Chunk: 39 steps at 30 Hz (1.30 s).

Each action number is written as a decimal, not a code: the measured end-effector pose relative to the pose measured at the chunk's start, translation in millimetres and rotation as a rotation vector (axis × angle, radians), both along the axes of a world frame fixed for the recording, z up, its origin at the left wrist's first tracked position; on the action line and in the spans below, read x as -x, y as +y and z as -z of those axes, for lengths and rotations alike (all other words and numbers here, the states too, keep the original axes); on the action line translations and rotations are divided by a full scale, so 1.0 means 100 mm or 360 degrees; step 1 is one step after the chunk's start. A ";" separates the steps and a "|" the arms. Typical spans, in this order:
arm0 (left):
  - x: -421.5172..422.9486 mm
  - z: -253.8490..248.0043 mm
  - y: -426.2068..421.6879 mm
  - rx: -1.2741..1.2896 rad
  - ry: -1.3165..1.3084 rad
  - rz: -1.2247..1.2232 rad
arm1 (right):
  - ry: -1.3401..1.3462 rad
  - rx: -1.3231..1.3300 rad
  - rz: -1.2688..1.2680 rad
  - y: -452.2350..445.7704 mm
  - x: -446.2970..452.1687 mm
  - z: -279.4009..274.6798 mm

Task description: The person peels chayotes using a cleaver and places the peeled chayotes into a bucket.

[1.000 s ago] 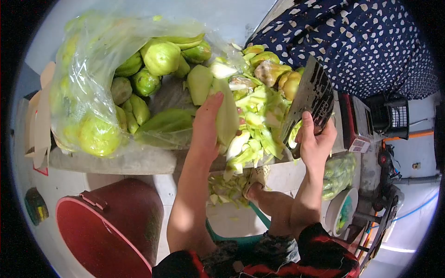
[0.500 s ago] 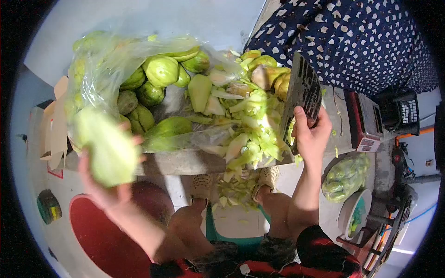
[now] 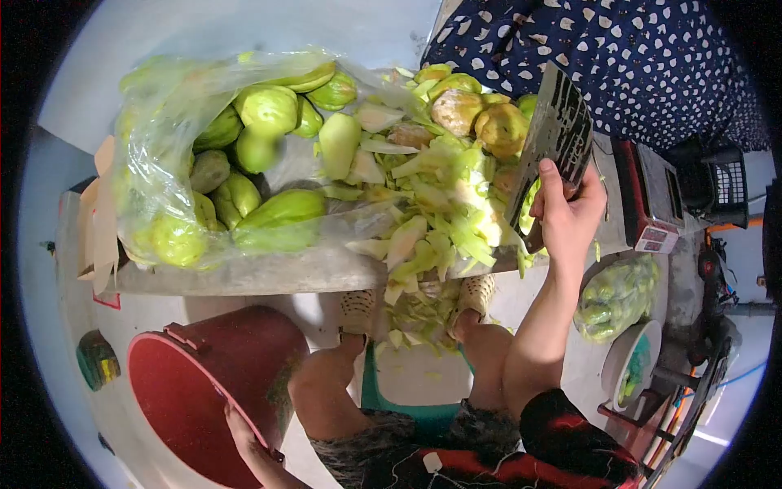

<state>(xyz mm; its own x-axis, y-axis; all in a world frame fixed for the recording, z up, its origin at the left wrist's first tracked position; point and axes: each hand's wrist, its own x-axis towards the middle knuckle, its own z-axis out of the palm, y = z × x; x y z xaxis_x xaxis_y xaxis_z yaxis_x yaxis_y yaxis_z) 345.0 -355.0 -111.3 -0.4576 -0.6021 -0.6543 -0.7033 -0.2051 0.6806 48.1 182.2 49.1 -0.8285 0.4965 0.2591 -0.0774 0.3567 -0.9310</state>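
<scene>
My right hand (image 3: 568,205) is wrapped round a broad, dark cleaver (image 3: 555,134), its blade raised over the right end of the bench beside the peelings (image 3: 448,212). Low on the left, my left hand (image 3: 243,430) grips the near rim of a large red bucket (image 3: 252,350), its fingertips partly hidden. The bucket leans with its mouth to the left. Whole green chayotes (image 3: 267,110) lie in an open clear plastic bag (image 3: 163,147) on the bench. A peeled chayote (image 3: 339,145) rests between bag and peelings, near several browned ones (image 3: 500,129).
More peelings (image 3: 419,314) litter the floor between my feet. To the right are a red scale (image 3: 648,196), a black basket (image 3: 725,183), a filled plastic bag (image 3: 621,300) and a white basin (image 3: 612,367). A person's dark patterned clothing (image 3: 603,57) fills the far right.
My left hand has gone from above the bench edge down to the bucket; the pale chayote it held is out of sight. The bucket now tilts. My right hand with the cleaver has shifted slightly up and right.
</scene>
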 end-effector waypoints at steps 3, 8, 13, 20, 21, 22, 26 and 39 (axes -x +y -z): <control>0.84 -0.85 0.62 0.0689 0.0328 -0.0105 | -0.0011 -0.0024 -0.0032 0.04 0.02 0.02; 2.07 -1.46 1.72 0.1224 0.1033 0.0717 | 0.0019 0.0002 -0.0036 0.04 -0.01 0.03; 3.73 -1.01 2.60 0.0538 0.1364 0.1327 | 0.0009 0.0025 -0.0087 0.07 -0.03 0.03; 4.55 -0.68 2.87 0.1071 0.1175 0.1183 | -0.0025 0.0008 -0.0011 0.17 -0.01 0.02; 4.57 -0.70 2.85 0.1134 0.0966 0.1369 | -0.0031 0.0008 -0.0013 0.17 -0.01 0.02; 4.54 -0.67 2.92 0.1126 0.0967 0.1380 | -0.0037 0.0006 -0.0002 0.17 -0.02 0.01; 4.51 -0.55 3.09 0.1645 0.0308 0.1707 | -0.0045 -0.0087 0.0018 0.16 -0.04 0.00; 4.98 -0.42 3.17 0.1452 0.0146 0.1792 | -0.0176 -0.0002 -0.0027 0.07 -0.02 -0.04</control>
<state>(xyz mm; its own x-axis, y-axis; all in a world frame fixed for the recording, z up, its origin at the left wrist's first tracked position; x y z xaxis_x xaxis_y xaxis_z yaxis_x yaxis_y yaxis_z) -152.9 -38.3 -69.3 -0.9780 -0.0850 -0.1906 -0.1439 0.9363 0.3204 49.9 189.7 53.5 -0.8603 0.4819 0.1662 0.0199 0.3576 -0.9337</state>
